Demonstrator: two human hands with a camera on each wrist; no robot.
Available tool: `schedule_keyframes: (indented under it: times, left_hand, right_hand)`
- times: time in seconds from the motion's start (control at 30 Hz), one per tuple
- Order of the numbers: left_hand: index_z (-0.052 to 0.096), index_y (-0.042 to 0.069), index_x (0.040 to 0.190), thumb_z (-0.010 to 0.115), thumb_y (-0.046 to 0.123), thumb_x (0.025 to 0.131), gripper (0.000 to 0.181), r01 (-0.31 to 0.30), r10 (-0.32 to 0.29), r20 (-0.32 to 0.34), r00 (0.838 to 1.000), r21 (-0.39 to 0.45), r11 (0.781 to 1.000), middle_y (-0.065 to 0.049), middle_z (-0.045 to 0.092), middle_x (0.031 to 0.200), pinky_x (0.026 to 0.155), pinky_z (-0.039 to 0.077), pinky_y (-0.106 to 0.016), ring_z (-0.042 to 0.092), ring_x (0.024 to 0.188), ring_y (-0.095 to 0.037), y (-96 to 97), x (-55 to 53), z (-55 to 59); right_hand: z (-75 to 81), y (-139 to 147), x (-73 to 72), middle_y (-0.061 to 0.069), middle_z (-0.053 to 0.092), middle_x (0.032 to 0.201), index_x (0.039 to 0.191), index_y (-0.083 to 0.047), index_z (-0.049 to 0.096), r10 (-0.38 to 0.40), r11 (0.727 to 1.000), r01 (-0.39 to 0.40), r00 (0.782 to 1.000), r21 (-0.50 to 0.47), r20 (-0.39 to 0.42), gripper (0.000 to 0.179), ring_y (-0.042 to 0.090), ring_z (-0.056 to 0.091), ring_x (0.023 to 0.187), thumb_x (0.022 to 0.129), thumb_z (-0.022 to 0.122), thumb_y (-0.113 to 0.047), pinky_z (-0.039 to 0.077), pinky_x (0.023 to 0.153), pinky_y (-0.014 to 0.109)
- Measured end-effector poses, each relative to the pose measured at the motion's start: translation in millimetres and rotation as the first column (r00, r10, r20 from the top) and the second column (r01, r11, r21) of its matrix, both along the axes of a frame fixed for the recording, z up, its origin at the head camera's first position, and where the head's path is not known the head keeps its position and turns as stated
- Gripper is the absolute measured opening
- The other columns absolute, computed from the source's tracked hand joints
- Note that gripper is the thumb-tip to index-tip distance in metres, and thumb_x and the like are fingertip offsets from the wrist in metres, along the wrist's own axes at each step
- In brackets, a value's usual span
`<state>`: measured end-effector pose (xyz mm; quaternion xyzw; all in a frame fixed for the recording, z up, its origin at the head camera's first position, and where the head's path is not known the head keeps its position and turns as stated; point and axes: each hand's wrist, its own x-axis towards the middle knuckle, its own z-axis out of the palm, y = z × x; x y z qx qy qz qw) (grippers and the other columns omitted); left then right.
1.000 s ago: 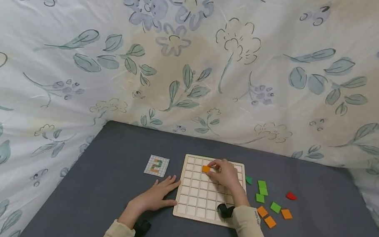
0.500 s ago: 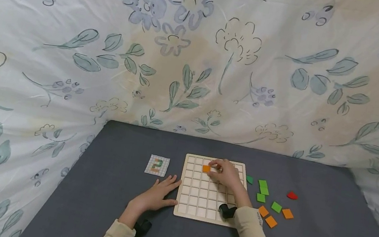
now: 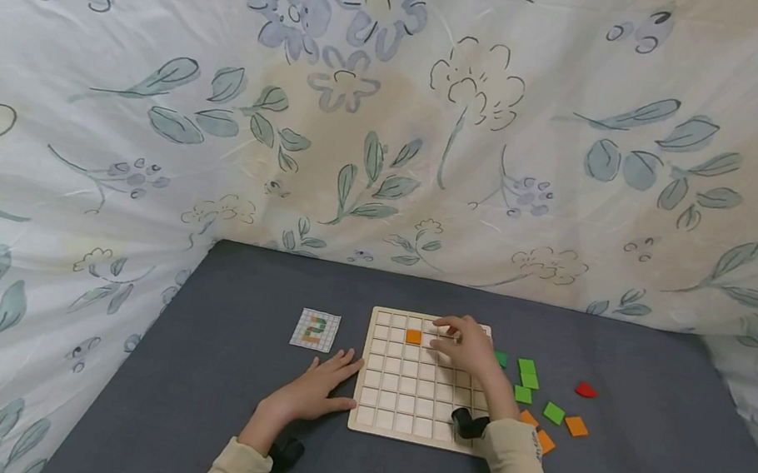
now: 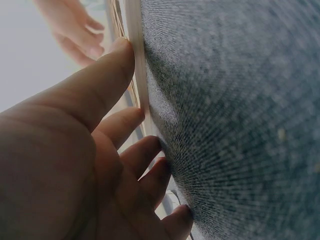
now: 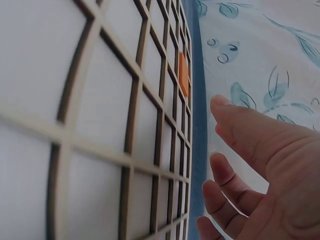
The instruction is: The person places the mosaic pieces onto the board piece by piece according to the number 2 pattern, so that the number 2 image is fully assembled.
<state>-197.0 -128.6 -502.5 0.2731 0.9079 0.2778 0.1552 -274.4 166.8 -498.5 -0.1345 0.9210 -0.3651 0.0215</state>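
One worktop (image 3: 221, 310) carries one gridded board (image 3: 388, 400). Left grip (image 3: 314, 388): fingers spread, touching the board's left edge. Right grip (image 3: 468, 348): digits parted above the board's far right. One card (image 3: 315, 330) lies at left. One orange tile (image 3: 413, 336) occupies a far cell; right of the board: three orange squares (image 3: 576, 426), four light green squares (image 3: 553, 413), one dark green piece (image 3: 500, 359), one red piece (image 3: 586, 390)

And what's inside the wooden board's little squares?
One orange tile is in a square of the wooden board; I see no others in it. The right hand hides some squares, so I can't tell there.
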Motion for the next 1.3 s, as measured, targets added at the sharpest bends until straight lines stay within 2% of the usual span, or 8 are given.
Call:
schedule_keyframes:
  times: [0.13, 0.33, 0.63, 1.0, 1.3]
  left_hand:
    - [0.028, 0.005, 0.146, 0.056, 0.034, 0.092, 0.068, 0.002, -0.002, -0.001, 1.000, 0.000, 1.000, -0.021, 0.017, 0.152, 0.109, 0.007, -0.063, 0.011, 0.141, -0.038, -0.2, 0.1, 1.2]
    - [0.027, 0.007, 0.147, 0.056, 0.035, 0.092, 0.068, 0.012, -0.012, -0.004, 1.000, -0.009, 1.000, -0.019, 0.016, 0.153, 0.109, 0.007, -0.063, 0.010, 0.141, -0.038, -1.0, 0.4, -0.4]
    - [0.027, 0.007, 0.147, 0.056, 0.036, 0.092, 0.069, 0.011, -0.011, -0.010, 1.000, -0.005, 1.000, -0.019, 0.016, 0.153, 0.109, 0.007, -0.063, 0.011, 0.141, -0.038, -3.4, -0.1, -2.5]
    - [0.027, 0.007, 0.147, 0.056, 0.035, 0.092, 0.069, 0.012, -0.012, -0.012, 1.000, -0.008, 1.000, -0.019, 0.017, 0.152, 0.110, 0.008, -0.063, 0.011, 0.141, -0.038, -1.7, 2.0, -1.3]
    - [0.027, 0.006, 0.147, 0.056, 0.035, 0.092, 0.068, 0.016, -0.016, -0.008, 1.000, 0.000, 1.000, -0.020, 0.017, 0.152, 0.109, 0.007, -0.063, 0.011, 0.141, -0.038, -2.9, 1.7, -0.6]
  right_hand:
    - [2.0, 9, 2.0, 0.011, 0.055, 0.098, 0.119, -0.012, 0.063, -0.019, 0.999, 0.020, 1.000, 0.027, -0.014, 0.037, 0.022, 0.050, 0.081, 0.086, 0.068, -0.026, 0.033, 0.072, 0.042]
    - [0.4, 23, 6.2, 0.012, 0.054, 0.097, 0.120, -0.011, 0.062, -0.046, 0.999, 0.047, 0.998, 0.027, -0.038, 0.037, 0.019, 0.046, 0.074, 0.085, 0.068, -0.025, 0.029, 0.067, 0.036]
    - [-3.2, 41, 12.0, 0.011, 0.053, 0.094, 0.118, -0.010, 0.063, -0.075, 0.996, 0.078, 0.993, 0.032, -0.094, 0.038, 0.019, 0.046, 0.074, 0.085, 0.069, -0.025, 0.024, 0.064, 0.035]
    - [-4.8, 68, 22.9, 0.014, 0.053, 0.098, 0.122, -0.011, 0.061, -0.120, 0.987, 0.129, 0.988, 0.096, -0.094, 0.046, 0.027, 0.050, 0.085, 0.083, 0.070, -0.033, 0.030, 0.068, 0.042]
    - [-2.4, 86, 28.3, 0.016, 0.052, 0.101, 0.122, -0.013, 0.061, -0.187, 0.971, 0.200, 0.977, 0.134, -0.102, 0.045, 0.026, 0.049, 0.084, 0.083, 0.070, -0.034, 0.028, 0.067, 0.042]
